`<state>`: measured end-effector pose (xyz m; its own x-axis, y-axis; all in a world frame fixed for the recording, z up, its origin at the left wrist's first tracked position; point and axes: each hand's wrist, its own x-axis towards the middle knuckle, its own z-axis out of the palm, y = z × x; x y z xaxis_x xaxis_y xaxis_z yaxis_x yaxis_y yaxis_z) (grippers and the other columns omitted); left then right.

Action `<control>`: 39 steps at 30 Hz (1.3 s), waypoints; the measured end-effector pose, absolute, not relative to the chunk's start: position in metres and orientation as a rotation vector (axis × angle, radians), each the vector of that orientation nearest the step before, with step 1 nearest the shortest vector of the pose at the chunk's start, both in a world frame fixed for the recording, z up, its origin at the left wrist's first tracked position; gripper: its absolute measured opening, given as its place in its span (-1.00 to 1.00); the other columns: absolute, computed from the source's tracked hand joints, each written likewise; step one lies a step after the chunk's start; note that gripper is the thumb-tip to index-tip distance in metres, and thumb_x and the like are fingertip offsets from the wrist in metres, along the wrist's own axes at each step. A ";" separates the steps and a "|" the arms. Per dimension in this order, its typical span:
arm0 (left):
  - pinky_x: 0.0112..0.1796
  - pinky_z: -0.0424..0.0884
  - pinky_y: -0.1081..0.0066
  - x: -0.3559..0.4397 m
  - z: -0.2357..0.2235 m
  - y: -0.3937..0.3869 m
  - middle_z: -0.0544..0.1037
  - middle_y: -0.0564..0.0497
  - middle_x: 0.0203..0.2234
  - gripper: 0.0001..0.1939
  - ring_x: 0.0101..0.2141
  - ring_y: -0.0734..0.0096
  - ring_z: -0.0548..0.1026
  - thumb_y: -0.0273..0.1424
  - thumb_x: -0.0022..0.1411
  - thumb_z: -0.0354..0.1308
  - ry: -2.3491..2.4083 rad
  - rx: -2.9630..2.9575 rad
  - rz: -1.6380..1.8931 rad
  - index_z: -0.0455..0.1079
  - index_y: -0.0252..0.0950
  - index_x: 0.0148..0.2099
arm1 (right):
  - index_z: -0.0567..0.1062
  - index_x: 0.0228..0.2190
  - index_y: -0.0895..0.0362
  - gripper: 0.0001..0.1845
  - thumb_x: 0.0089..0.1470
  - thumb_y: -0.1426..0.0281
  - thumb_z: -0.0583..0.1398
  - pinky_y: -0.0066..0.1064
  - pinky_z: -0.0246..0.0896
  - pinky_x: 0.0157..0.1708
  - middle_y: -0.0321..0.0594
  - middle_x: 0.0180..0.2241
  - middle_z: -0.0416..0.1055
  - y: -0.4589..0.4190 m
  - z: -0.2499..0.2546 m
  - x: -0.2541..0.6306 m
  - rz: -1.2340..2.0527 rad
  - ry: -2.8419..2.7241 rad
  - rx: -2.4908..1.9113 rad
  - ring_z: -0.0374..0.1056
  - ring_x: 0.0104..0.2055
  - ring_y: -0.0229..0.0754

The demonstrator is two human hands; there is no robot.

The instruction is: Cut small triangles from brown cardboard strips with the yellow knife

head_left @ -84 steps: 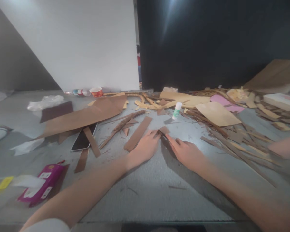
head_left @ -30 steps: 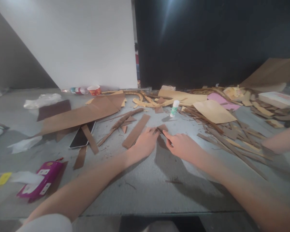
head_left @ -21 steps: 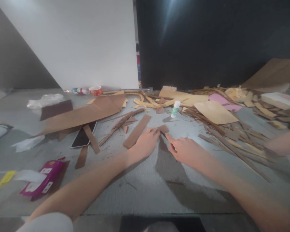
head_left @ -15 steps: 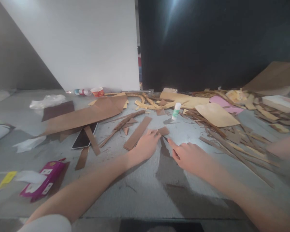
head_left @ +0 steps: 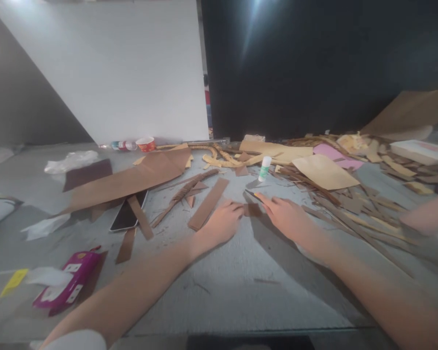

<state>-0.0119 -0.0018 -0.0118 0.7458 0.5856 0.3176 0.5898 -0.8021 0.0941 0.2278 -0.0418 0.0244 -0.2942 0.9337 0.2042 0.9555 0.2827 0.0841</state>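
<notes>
My left hand (head_left: 224,223) rests on the table with bent fingers, its fingertips pinning the left end of a small brown paper piece (head_left: 252,210). Just right of it, my right hand (head_left: 286,218) is closed round a craft knife (head_left: 253,195) with a thin dark blade and a bit of yellow near the fingers. The blade points left, past the far edge of the small piece. Left of my left hand lies a longer brown paper strip (head_left: 209,204). A glue stick (head_left: 264,168) with a white cap stands upright beyond the knife.
A twisted brown paper twig (head_left: 190,188), a phone (head_left: 124,214) under paper strips and a purple tissue pack (head_left: 71,282) lie left. Paper scraps (head_left: 354,201) pile up right, beside another person's arm (head_left: 428,214). A red cup (head_left: 146,144) stands at the back.
The knife and my right hand have moved up and away from the near edge of the small piece, now turned more level. My left hand stays nearly in place.
</notes>
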 end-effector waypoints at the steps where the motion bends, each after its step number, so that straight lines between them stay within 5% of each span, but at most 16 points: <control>1: 0.16 0.42 0.15 -0.012 -0.012 -0.002 0.61 -0.19 0.06 -0.73 0.09 0.12 0.50 -0.60 0.43 0.01 -0.978 -2.946 -0.570 0.55 -0.34 -0.07 | 0.30 0.41 0.02 -0.44 0.50 0.32 -0.07 -0.25 0.14 -0.29 -0.04 -0.24 0.58 -0.037 0.018 0.232 -0.295 -2.403 -1.801 0.48 -0.26 0.03; 5: 0.16 0.44 0.13 -0.014 -0.010 -0.003 0.60 -0.16 0.06 -0.77 0.11 0.10 0.47 -0.57 0.45 0.03 -0.938 -3.000 -0.641 0.53 -0.31 -0.09 | 0.37 0.35 0.07 -0.46 0.46 0.34 -0.04 -0.12 0.22 -0.13 0.08 -0.13 0.51 -0.025 0.004 0.242 -0.366 -2.282 -1.748 0.41 -0.07 0.17; 9: 0.16 0.45 0.13 -0.014 -0.007 -0.006 0.55 -0.15 0.10 -0.80 0.13 0.10 0.45 -0.56 0.43 0.06 -0.916 -3.028 -0.649 0.50 -0.30 -0.06 | 0.54 0.10 0.09 -0.59 0.42 0.14 0.11 0.04 0.20 0.00 0.12 0.09 0.37 -0.029 -0.004 0.235 -0.340 -2.208 -1.656 0.30 0.11 0.28; 17: 0.16 0.42 0.14 -0.014 -0.010 -0.004 0.53 -0.13 0.07 -0.84 0.10 0.12 0.43 -0.60 0.39 0.09 -0.893 -3.059 -0.692 0.45 -0.27 -0.15 | 0.52 -0.11 0.10 -0.62 0.28 0.05 0.28 0.01 0.18 0.02 0.07 0.11 0.32 -0.028 -0.031 0.223 0.022 -2.143 -1.652 0.26 0.18 0.25; 24: 0.14 0.40 0.07 -0.013 -0.013 -0.002 0.50 -0.15 0.02 -0.84 0.12 0.07 0.39 -0.43 0.46 0.18 -1.241 -2.999 -0.857 0.38 -0.29 0.05 | 0.49 -0.23 0.10 -0.80 0.23 0.25 0.32 -0.10 0.14 -0.05 -0.05 -0.03 0.43 -0.031 -0.021 0.214 0.263 -2.167 -1.647 0.31 0.11 0.14; 28: 0.07 0.41 0.16 -0.016 -0.011 0.002 0.53 -0.08 -0.12 -0.89 0.00 0.16 0.45 -0.37 0.48 0.18 -1.267 -3.124 -0.912 0.41 -0.27 -0.17 | 0.48 -0.32 0.10 -0.82 0.23 0.25 0.27 -0.16 0.16 -0.08 -0.11 -0.13 0.46 -0.033 -0.009 0.210 0.400 -2.121 -1.540 0.34 -0.01 0.05; 33: -0.23 0.36 0.37 -0.018 -0.003 0.004 0.56 0.01 -0.33 -0.80 -0.28 0.34 0.49 -0.29 0.45 0.18 -1.497 -3.326 -1.164 0.46 -0.28 -0.23 | 0.54 -0.30 0.09 -0.71 0.29 0.14 0.20 -0.30 0.20 -0.27 -0.23 -0.35 0.50 -0.037 0.005 0.211 0.843 -1.959 -1.329 0.35 -0.29 -0.11; 39: -0.35 0.28 0.44 -0.013 0.004 -0.002 0.54 0.04 -0.45 -0.66 -0.41 0.44 0.45 -0.10 0.40 0.22 -1.706 -3.570 -1.347 0.51 -0.29 -0.25 | 0.47 -0.48 0.11 -0.48 0.21 -0.08 0.26 -0.37 0.03 -0.43 -0.30 -0.50 0.35 -0.039 0.003 0.212 1.045 -1.707 -1.299 0.19 -0.43 -0.22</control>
